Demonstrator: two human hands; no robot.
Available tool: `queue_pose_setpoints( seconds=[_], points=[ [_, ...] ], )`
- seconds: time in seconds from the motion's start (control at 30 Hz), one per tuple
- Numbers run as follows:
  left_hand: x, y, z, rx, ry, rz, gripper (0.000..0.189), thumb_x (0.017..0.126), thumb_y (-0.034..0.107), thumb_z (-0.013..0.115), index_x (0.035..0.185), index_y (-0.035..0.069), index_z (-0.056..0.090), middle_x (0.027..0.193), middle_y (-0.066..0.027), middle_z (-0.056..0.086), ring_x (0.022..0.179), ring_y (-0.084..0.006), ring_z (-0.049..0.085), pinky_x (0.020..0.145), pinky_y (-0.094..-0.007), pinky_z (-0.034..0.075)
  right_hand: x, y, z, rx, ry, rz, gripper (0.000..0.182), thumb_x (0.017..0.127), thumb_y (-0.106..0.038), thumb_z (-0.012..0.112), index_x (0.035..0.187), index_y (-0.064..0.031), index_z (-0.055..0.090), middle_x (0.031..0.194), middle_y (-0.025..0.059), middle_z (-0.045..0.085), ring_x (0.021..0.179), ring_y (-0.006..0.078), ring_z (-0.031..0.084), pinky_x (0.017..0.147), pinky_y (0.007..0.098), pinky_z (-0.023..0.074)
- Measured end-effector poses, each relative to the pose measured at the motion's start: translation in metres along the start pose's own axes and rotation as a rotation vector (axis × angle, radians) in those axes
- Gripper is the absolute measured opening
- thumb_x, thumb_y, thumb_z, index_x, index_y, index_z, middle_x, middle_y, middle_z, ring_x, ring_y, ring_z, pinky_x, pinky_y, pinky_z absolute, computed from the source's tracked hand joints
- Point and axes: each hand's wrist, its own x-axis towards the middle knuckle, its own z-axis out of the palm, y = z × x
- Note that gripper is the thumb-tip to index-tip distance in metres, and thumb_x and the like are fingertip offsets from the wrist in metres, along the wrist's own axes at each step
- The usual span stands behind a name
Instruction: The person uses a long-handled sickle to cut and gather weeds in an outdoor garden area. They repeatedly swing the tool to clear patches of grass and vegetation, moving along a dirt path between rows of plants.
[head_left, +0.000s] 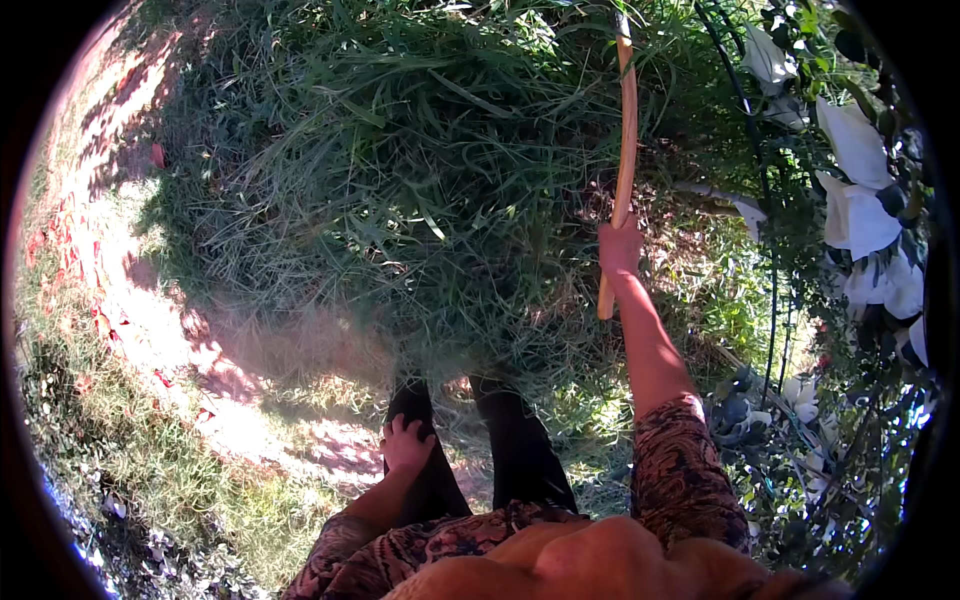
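Observation:
My right hand (621, 244) is closed around a curved wooden handle (627, 142) near its lower end, with the arm stretched forward. The handle's far end runs into grass at the top of the view, so any tool head there is hidden. My left hand (407, 444) rests on one leg of my dark trousers (431, 484), fingers spread, holding nothing. A large heap of long green grass (405, 187) lies before me and reaches my lower legs, covering my feet.
White flowers (855, 210), either real or artificial, and leafy stems line the right side. Thin dark rods (757, 150) stand beside them. A sunlit path (142, 300) with scattered red petals or leaves (103, 324) curves along the left. Low grass (180, 480) grows at lower left.

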Motion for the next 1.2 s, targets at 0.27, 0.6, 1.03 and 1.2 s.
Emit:
queue_pose_setpoints(
  seconds=[0.27, 0.6, 1.03, 1.2],
  points=[
    [0.006, 0.006, -0.002, 0.081, -0.031, 0.036, 0.049, 0.074, 0.043, 0.066, 0.116, 0.019, 0.059, 0.138, -0.0097, 0.035, 0.127, -0.0335, 0.032, 0.098, -0.0503, 0.036, 0.19, -0.042, -0.013, -0.352, -0.033, -0.408, 0.025, 0.079, -0.017, 0.055, 0.093, 0.0036, 0.056, 0.086, 0.0251, 0.062, 0.083, 0.04, 0.061, 0.072, 0.047, 0.0495],
    [0.003, 0.0, 0.006, 0.019, -0.064, 0.045, 0.05, 0.073, 0.043, 0.066, 0.117, 0.017, 0.06, 0.138, -0.0102, 0.035, 0.126, -0.0334, 0.033, 0.098, -0.0508, 0.034, -0.247, 0.381, -0.139, -0.683, -0.401, 0.307, 0.033, 0.075, -0.013, 0.057, 0.104, -0.0018, 0.047, 0.09, 0.0256, 0.06, 0.086, 0.0433, 0.059, 0.073, 0.0499, 0.0465],
    [0.011, -0.003, -0.003, 0.048, -0.063, 0.047, 0.049, 0.073, 0.042, 0.066, 0.116, 0.019, 0.06, 0.138, -0.0098, 0.035, 0.128, -0.0326, 0.031, 0.099, -0.0508, 0.034, 0.017, 0.089, -0.008, 0.454, 0.001, 0.333, 0.03, 0.074, -0.012, 0.059, 0.099, 0.0005, 0.048, 0.067, 0.0175, 0.054, 0.055, 0.0318, 0.055, 0.05, 0.0399, 0.0442],
    [0.005, -0.005, -0.002, 0.025, -0.038, 0.024, 0.049, 0.072, 0.042, 0.066, 0.115, 0.02, 0.06, 0.138, -0.0102, 0.036, 0.127, -0.0333, 0.033, 0.098, -0.051, 0.036, -0.08, -0.03, 0.131, 0.64, -0.287, 0.553, 0.025, 0.074, -0.008, 0.056, 0.096, 0.0008, 0.048, 0.062, 0.0125, 0.053, 0.043, 0.0242, 0.052, 0.038, 0.0352, 0.042]
  ],
)
